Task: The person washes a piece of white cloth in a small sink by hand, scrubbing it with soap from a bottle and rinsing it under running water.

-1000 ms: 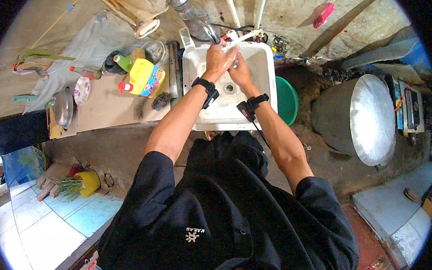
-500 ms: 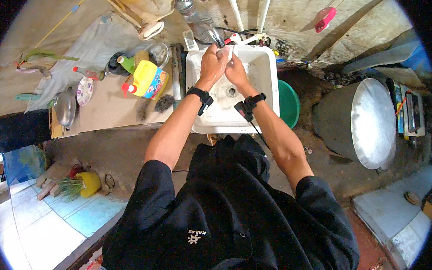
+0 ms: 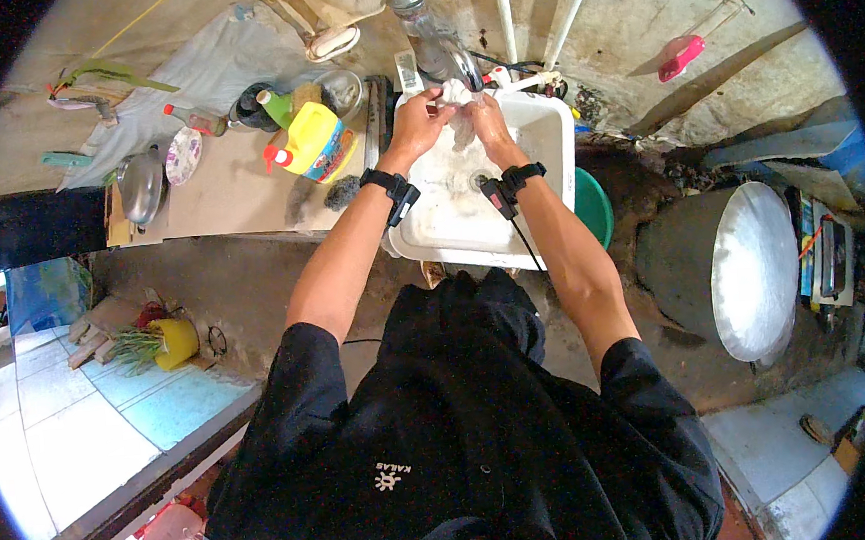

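The head view looks straight down on a person in a dark shirt standing at a white sink, both forearms stretched out over the basin. The left hand and the right hand meet at the far edge of the sink, both curled shut around a small pale, crumpled thing, apparently a white cloth, pressed between them just under the tap. Whether water is running cannot be told. Each wrist carries a black wristband with a cable trailing from the right one.

Several risks follow from this. The cloth is small and likely wet, so a loosened grip could let it drop into the basin and settle over the drain. The bands and the cable sit close to the wet area, and splashes could reach them. The hands work very near the metal tap, so a hasty twist could knock knuckles against it. On the bench to the left, a yellow detergent bottle and a green bottle stand close to the sink's left edge; a left elbow swinging outward could tip them.
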